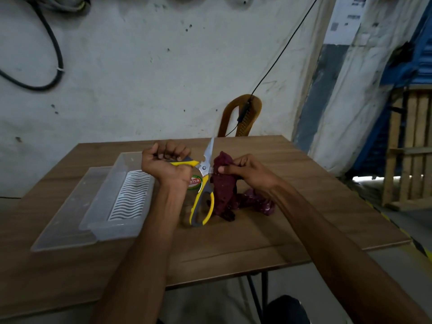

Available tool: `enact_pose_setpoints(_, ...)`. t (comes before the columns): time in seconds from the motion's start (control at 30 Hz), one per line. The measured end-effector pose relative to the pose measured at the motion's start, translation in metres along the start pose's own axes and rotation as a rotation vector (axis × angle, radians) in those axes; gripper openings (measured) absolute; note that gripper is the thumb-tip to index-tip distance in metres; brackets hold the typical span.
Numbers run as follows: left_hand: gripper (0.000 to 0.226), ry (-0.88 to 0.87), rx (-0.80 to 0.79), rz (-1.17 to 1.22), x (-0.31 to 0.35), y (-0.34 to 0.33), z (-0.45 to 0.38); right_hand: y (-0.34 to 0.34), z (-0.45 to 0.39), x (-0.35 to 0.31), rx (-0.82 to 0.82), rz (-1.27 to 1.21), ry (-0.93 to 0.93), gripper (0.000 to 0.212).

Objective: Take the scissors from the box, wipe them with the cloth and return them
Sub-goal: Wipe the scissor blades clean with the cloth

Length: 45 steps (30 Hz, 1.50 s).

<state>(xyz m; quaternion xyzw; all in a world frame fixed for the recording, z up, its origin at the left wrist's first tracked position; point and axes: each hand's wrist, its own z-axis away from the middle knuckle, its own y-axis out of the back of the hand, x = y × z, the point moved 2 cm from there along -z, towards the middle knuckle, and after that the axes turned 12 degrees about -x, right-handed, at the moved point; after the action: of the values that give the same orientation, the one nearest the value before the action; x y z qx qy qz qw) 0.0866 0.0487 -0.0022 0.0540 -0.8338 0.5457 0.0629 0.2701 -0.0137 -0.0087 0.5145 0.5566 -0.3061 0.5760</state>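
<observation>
Yellow-and-grey scissors [203,183] are held up over the middle of the wooden table [268,232], spread wide open. My left hand [167,163] grips the upper handle; the lower handle loop hangs free. One blade points up and away, the other is wrapped in the dark maroon cloth [224,188]. My right hand [247,170] pinches that cloth around the blade, and the cloth's tail trails onto the table to the right. The clear plastic box [102,202] with a white wavy-patterned insert stands to the left, with no scissors in it.
The box's clear lid [63,220] lies flat against its left side. A round can with a red and green label [195,182] stands behind the scissors. A brown chair [243,118] is past the table's far edge, with a black cable hanging over it. Wooden pallets stand at right.
</observation>
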Motion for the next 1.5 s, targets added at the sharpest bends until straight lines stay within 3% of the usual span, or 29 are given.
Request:
enact_pose_setpoints(0.17, 0.023, 0.006, -0.037, 0.018, -0.004, -0.002, 0.002, 0.001, 0.005, 0.002, 0.118, -0.015, 0.030, 0.014)
enact_pose_setpoints(0.27, 0.022, 0.016, -0.049, -0.012, -0.007, -0.005, 0.004, 0.002, 0.010, 0.006, 0.131, -0.016, 0.017, 0.006)
enact_pose_setpoints(0.6, 0.023, 0.025, -0.043, -0.026, -0.004, -0.008, 0.006, 0.043, 0.044, 0.014, 0.180, 0.009, -0.032, 0.008)
enact_pose_setpoints(0.8, 0.022, -0.008, -0.099, 0.032, 0.011, -0.005, -0.004, 0.080, 0.070, 0.019, 0.187, -0.013, -0.031, 0.045)
enact_pose_setpoints(0.93, 0.025, 0.051, -0.167, -0.097, 0.000, -0.017, 0.004, 0.079, 0.055, -0.013, 0.222, 0.056, 0.079, 0.031)
enact_pose_setpoints(1.2, 0.024, 0.072, -0.203, -0.137, -0.006, -0.020, 0.008, 0.022, 0.009, -0.032, -0.052, 0.085, 0.031, 0.025)
enact_pose_setpoints(1.4, 0.024, 0.036, -0.195, -0.088, 0.005, -0.015, 0.003, 0.022, -0.002, -0.027, -0.259, -0.167, 0.027, 0.052)
enact_pose_setpoints(1.5, 0.024, 0.036, -0.197, -0.075, 0.002, -0.014, 0.004, 0.022, -0.007, -0.024, -0.244, -0.171, 0.023, 0.049)
